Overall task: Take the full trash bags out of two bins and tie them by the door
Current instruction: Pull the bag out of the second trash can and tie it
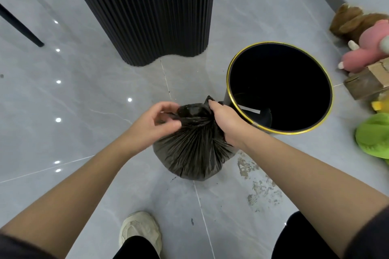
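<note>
A full black trash bag (pixel 192 153) stands on the grey tile floor in front of me, its top gathered into a bunch. My right hand (pixel 226 121) grips the gathered neck from the right side. My left hand (pixel 156 122) is at the left of the neck, fingers curled and pinching a flap of the bag. Just right of the bag stands a black round bin (pixel 231 82) with a gold rim, with no bag in it and a white strip at its bottom.
A black fluted column (pixel 151 10) rises behind the bag. Plush toys (pixel 362 48), a cardboard box (pixel 368 82) and a green cloth (pixel 374 134) lie along the right wall. Black chair legs (pixel 21 27) stand at far left. My shoe (pixel 140 231) is below the bag.
</note>
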Motion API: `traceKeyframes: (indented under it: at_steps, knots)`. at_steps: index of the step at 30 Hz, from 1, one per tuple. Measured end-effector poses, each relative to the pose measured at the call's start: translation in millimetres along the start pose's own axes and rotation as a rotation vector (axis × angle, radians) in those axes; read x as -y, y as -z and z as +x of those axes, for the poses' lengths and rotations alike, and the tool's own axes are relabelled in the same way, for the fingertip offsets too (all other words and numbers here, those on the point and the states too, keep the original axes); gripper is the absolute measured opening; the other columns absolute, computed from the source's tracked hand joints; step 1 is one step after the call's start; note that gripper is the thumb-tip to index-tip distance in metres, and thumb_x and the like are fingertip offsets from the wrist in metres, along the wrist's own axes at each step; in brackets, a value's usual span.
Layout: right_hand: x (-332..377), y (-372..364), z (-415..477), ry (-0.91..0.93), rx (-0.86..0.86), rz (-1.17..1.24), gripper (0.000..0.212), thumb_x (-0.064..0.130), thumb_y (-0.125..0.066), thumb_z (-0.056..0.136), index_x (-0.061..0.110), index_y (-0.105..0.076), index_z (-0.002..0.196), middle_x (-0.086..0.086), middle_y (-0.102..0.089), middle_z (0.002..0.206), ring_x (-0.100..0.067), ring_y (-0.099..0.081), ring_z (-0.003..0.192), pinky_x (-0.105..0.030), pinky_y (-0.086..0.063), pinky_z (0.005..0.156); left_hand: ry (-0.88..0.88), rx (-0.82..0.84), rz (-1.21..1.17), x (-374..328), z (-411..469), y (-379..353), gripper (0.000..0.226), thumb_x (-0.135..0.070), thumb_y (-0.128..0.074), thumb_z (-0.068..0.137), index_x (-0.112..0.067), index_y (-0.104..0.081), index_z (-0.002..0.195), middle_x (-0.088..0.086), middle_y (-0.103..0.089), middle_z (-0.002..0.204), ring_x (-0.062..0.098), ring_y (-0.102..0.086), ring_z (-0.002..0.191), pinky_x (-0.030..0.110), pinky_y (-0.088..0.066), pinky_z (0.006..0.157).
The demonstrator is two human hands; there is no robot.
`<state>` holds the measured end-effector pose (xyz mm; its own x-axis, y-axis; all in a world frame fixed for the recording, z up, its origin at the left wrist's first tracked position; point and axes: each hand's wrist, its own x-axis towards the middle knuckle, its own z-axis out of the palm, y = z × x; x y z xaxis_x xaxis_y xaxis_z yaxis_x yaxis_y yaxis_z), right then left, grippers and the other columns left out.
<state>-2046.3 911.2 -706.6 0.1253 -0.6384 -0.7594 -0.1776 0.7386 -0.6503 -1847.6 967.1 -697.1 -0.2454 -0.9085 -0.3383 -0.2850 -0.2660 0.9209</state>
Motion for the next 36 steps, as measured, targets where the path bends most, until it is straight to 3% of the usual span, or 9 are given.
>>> traceKeyframes:
  at_steps: [3, 6, 10, 16, 23, 26, 30, 33, 36]
  knots:
    - [5, -2, -1, -0.028, -0.005, 0.086, 0.056, 0.044, -0.041, 0.095, 0.008, -0.043, 0.138, -0.012, -0.056, 0.132, -0.031, -0.056, 0.116, -0.047, -0.043, 0.103, -0.064, 0.044, 0.358, 16, 5, -14, 0.092, -0.056, -0.077, 0.063, -0.034, -0.033, 0.141, -0.018, -0.043, 0.141, 0.003, -0.038, 0.133, 0.043, -0.032, 0.112]
    - [15, -4, -6, -0.073, 0.053, 0.407, 0.038, 0.029, -0.04, 0.099, 0.0, -0.062, 0.109, -0.018, -0.07, 0.105, -0.03, -0.068, 0.092, -0.042, -0.055, 0.08, -0.082, 0.013, 0.621, 21, 24, -42, 0.078, -0.07, -0.063, 0.065, -0.03, -0.042, 0.129, -0.013, -0.049, 0.129, 0.012, -0.042, 0.127, 0.053, -0.028, 0.11]
    - [21, -3, -7, -0.079, 0.119, 0.624, 0.034, 0.019, -0.03, 0.103, -0.003, -0.055, 0.107, -0.021, -0.062, 0.12, -0.033, -0.06, 0.112, -0.039, -0.054, 0.077, -0.074, -0.125, 0.452, 24, 44, -58, 0.025, -0.029, -0.064, 0.085, -0.005, -0.061, 0.093, 0.007, -0.065, 0.097, 0.026, -0.059, 0.098, 0.047, -0.044, 0.093]
    - [16, -3, -10, -0.136, 0.212, 0.706, 0.031, 0.019, -0.031, 0.104, -0.005, -0.048, 0.113, -0.027, -0.06, 0.108, -0.039, -0.055, 0.118, -0.045, -0.05, 0.085, 0.118, -0.115, 0.059, 27, 37, -54, 0.021, -0.016, -0.053, 0.095, -0.001, -0.065, 0.088, 0.001, -0.065, 0.085, 0.012, -0.058, 0.08, 0.03, -0.048, 0.079]
    - [16, 14, -26, 0.214, -0.013, -0.158, 0.063, 0.007, -0.047, 0.093, 0.027, -0.022, 0.148, -0.008, -0.064, 0.091, -0.015, -0.069, 0.062, -0.028, -0.058, 0.053, 0.266, -0.128, -0.092, 35, 27, -49, 0.034, -0.025, -0.05, 0.097, 0.007, -0.061, 0.097, 0.027, -0.066, 0.106, 0.039, -0.063, 0.102, 0.053, -0.045, 0.096]
    - [12, 26, -36, 0.327, -0.199, -0.624, 0.058, 0.015, -0.043, 0.091, 0.023, -0.027, 0.146, -0.006, -0.069, 0.071, -0.009, -0.061, 0.042, -0.022, -0.05, 0.041, 0.306, -0.174, -0.134, 35, 30, -43, 0.028, -0.027, -0.05, 0.097, -0.007, -0.067, 0.088, 0.014, -0.071, 0.098, 0.027, -0.067, 0.096, 0.047, -0.048, 0.096]
    - [2, 25, -42, 0.203, -0.081, -1.046, 0.044, 0.033, -0.043, 0.095, 0.002, -0.052, 0.126, -0.013, -0.069, 0.097, -0.026, -0.069, 0.084, -0.036, -0.056, 0.077, 0.328, -0.209, -0.21, 34, 33, -33, 0.022, -0.028, -0.049, 0.098, -0.015, -0.067, 0.102, 0.006, -0.07, 0.107, 0.022, -0.065, 0.101, 0.042, -0.047, 0.099]
    - [-12, 16, -28, 0.207, -0.09, -1.165, 0.068, 0.046, -0.042, 0.096, -0.001, -0.025, 0.143, -0.019, -0.038, 0.143, -0.034, -0.039, 0.129, -0.041, -0.037, 0.103, 0.337, -0.228, -0.22, 35, 33, -27, 0.025, -0.028, -0.049, 0.098, -0.012, -0.065, 0.108, 0.009, -0.068, 0.11, 0.025, -0.064, 0.103, 0.043, -0.047, 0.099]
    - [-17, 10, -10, 0.344, -0.162, -1.097, 0.071, 0.046, -0.042, 0.097, 0.005, -0.016, 0.148, -0.015, -0.031, 0.149, -0.035, -0.026, 0.137, -0.047, -0.029, 0.111, 0.339, -0.2, -0.229, 37, 30, -24, 0.021, -0.028, -0.05, 0.097, -0.016, -0.065, 0.106, 0.009, -0.069, 0.112, 0.023, -0.066, 0.102, 0.042, -0.048, 0.097]
